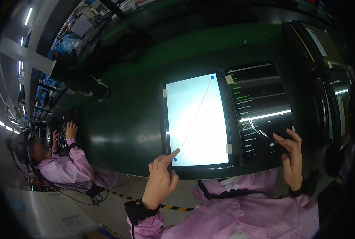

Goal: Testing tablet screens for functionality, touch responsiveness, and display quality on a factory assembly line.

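Two tablets lie side by side on the dark green table. The left tablet [197, 119] glows white, with a blue dot near its top right and another near its bottom left; a thin line slopes between them. My left hand [160, 175] is at its lower left corner, index finger extended onto the screen near the lower dot, thumb apart, nothing held. The right tablet [261, 107] shows a dark screen with a list of green and white text. Over its lower right part my right hand [291, 159] hovers or rests, fingers apart and empty; contact is unclear.
More flat dark-framed panels [323, 44] are stacked at the far right of the green table [121, 119]. On the left, another person in a pink smock [68, 169] works at the same table. Shelves with blue plastic bags [70, 43] stand at the upper left.
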A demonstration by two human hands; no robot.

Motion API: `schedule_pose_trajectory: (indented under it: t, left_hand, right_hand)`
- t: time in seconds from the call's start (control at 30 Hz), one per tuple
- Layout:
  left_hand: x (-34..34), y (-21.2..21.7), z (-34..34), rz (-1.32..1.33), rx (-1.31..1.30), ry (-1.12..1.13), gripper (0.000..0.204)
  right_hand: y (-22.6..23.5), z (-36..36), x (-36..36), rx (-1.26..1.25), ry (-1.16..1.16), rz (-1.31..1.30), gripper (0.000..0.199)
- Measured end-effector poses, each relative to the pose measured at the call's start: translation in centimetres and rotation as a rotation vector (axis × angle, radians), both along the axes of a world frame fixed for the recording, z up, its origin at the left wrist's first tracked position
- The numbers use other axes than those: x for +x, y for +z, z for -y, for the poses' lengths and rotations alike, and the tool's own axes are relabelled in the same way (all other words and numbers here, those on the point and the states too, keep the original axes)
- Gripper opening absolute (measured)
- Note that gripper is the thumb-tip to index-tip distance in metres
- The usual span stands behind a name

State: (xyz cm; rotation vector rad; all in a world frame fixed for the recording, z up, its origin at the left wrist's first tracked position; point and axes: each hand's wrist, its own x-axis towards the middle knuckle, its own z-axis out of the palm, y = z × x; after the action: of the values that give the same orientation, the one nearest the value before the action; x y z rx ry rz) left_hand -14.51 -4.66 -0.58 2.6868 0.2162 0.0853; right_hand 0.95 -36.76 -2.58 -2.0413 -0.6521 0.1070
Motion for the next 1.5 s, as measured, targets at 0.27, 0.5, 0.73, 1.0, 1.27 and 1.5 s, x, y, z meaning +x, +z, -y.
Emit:
schedule_pose_trajectory:
  t: [0.27, 0.5, 0.73, 1.0, 1.27, 1.5]
  left_hand:
    - [-2.2, 0.3, 0.5, -0.103, -0.062, 0.105, 0.059]
    - [-0.1, -0.1, -1.0, 0.228, -0.031, 0.024, 0.045]
    - [5.0, -0.8, -2.7, 0.286, 0.025, 0.031, 0.054]
    - [7.8, -1.7, -3.1, 0.302, 0.019, 0.04, 0.05]
    - [9.1, 0.0, -3.1, 0.318, 0.103, 0.003, 0.047]
    - [16.9, 0.8, -1.9, 0.311, 0.044, -0.215, 0.049]
  right_hand:
    - [-0.1, -0.6, 0.6, -0.052, 0.059, 0.063, 0.042]
    - [2.3, -1.5, 3.2, -0.027, -0.01, 0.136, 0.047]
    - [1.9, -5.2, 8.4, -0.201, 0.068, 0.241, 0.047]
    - [2.8, -5.0, 8.3, -0.305, 0.058, 0.265, 0.045]
    - [3.7, -4.9, 9.7, -0.282, 0.098, 0.407, 0.039]
    - [1.8, -8.9, 14.4, -0.206, 0.188, 0.42, 0.035]
